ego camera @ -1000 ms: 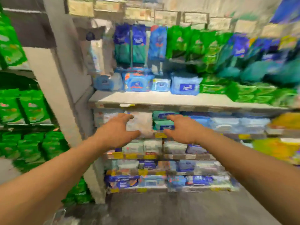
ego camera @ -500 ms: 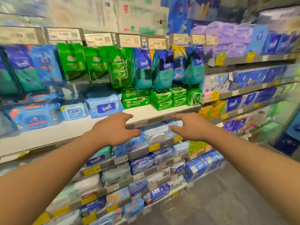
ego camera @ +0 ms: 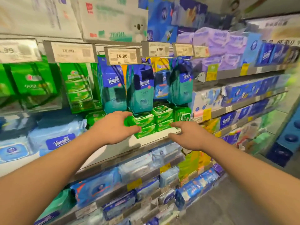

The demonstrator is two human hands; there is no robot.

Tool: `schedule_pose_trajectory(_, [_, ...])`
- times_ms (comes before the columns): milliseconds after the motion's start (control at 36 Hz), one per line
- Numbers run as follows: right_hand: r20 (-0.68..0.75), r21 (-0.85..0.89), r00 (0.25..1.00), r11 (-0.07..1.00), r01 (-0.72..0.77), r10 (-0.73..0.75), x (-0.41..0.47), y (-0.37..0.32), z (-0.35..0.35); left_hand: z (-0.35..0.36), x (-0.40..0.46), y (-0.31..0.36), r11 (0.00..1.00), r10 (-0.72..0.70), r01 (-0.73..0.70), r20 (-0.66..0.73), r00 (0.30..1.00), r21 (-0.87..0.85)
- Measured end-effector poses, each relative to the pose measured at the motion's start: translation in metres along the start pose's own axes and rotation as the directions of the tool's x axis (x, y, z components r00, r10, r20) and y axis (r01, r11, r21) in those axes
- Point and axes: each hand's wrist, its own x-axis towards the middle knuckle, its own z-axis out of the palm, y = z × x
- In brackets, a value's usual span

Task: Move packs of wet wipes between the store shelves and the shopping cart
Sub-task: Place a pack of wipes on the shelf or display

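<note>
Store aisle, wipes shelf [ego camera: 155, 135]: both hands reaching at the green packs [ego camera: 146, 122].
Left hand [ego camera: 112, 129] spreads loose fingers, thumb just touching the stack's near edge, nothing gripped; right hand [ego camera: 190, 137] hovers slack and empty beside the same stack. Risk, as judged: a one-sided squeeze could topple the stacked packs off the ledge, or snag the hanging blue pouches [ego camera: 141, 88] directly above.

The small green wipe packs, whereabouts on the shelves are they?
In the head view the small green wipe packs sit stacked mid-frame on the white shelf, just below the hanging blue-and-teal Tempo bags, between the left hand and right hand.
</note>
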Motion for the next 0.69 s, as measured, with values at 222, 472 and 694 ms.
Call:
schedule_pose_trajectory(222, [-0.066, 0.162, 0.994, 0.982, 0.093, -0.083, 0.083, 0.02, 0.003, 0.018, 0.062, 0.006, 0.979, -0.09, 0.063, -0.137, 0.986, -0.192])
schedule_pose_trajectory(472, [-0.071, 0.604, 0.968, 0.762, 0.233, -0.239, 0.172, 0.018, 0.02, 0.045, 0.112, 0.02, 0.747, -0.281, 0.07, -0.218, 0.935, -0.662])
schedule_pose_trajectory(694, [-0.084, 0.86, 0.934, 0.448, 0.244, -0.347, 0.213, 0.002, 0.042, 0.072, 0.146, 0.024, 0.401, -0.436, 0.085, -0.109, 0.893, -0.912])
